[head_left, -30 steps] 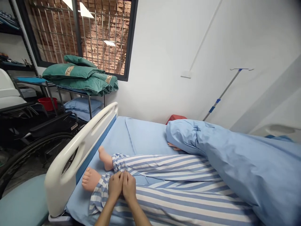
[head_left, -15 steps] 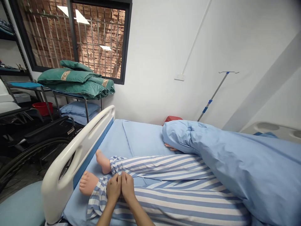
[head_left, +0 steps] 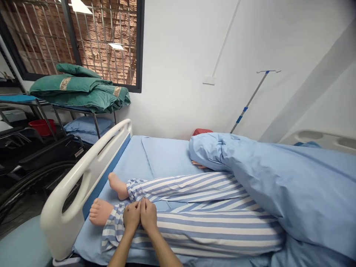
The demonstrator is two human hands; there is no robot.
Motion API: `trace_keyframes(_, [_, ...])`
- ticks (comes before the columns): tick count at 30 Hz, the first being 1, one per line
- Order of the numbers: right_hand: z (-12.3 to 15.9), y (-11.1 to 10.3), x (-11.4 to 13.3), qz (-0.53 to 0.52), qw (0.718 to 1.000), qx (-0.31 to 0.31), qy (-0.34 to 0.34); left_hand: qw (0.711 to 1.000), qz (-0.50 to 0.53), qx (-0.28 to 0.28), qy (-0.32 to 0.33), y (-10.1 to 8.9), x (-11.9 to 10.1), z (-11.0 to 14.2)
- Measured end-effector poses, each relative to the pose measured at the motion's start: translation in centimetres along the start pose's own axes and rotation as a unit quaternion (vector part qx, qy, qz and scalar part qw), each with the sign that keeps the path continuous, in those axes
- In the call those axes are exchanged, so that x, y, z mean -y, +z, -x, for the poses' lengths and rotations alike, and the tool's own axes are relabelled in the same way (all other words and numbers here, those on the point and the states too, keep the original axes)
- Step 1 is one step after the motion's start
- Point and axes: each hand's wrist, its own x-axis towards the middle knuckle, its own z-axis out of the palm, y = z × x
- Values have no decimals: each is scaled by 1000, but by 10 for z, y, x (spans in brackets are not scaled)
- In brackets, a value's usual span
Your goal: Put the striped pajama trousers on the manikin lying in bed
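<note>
A figure with smooth, doll-like feet lies on the bed in blue-and-white striped trousers. My left hand and my right hand are side by side on the lower part of the near trouser leg, just above the ankle. Both hands are closed, knuckles up, with the fingers curled over the far side of that leg and their tips hidden. A blue quilt is folded back over the figure's upper body. From under its edge, part of a hand shows.
The white footboard stands left of the feet. Beyond it are a wheelchair, a rack with green bedding and a red bucket. A drip pole rises behind the bed, before the white wall.
My view has tilted slightly down and turned a little right, so the room sits higher and further left in the picture. Both hands stay closed at the same place on the near leg.
</note>
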Motion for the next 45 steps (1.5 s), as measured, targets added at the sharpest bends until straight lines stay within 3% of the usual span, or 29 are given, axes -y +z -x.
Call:
trace_keyframes(7, [-2,-5,5,-10,1000,-3,-2,994,107,3,18,-1,0,-2])
trace_keyframes(14, [-4,-10,5,-32,999,11,-9,962,269,12,43,-31,-20,-20])
trace_keyframes(17, [-4,-11,4,-31,999,16,-8,953,299,7,35,-30,-22,-19])
trace_keyframes(24, [-4,-7,1,-8,1000,1,-2,990,127,-7,66,-1,1,3])
trace_keyframes(29, [-2,-6,7,13,1000,28,0,993,78,8,86,-4,10,-3])
trace_keyframes(36, [-7,-30,28,7,996,62,-65,996,-6,19,92,-3,20,-6])
trace_keyframes(39, [-7,-32,22,14,997,56,-60,997,-29,22,74,-4,14,-3])
trace_keyframes(45, [4,-17,0,94,994,39,-33,998,-33,12,52,-4,9,-3])
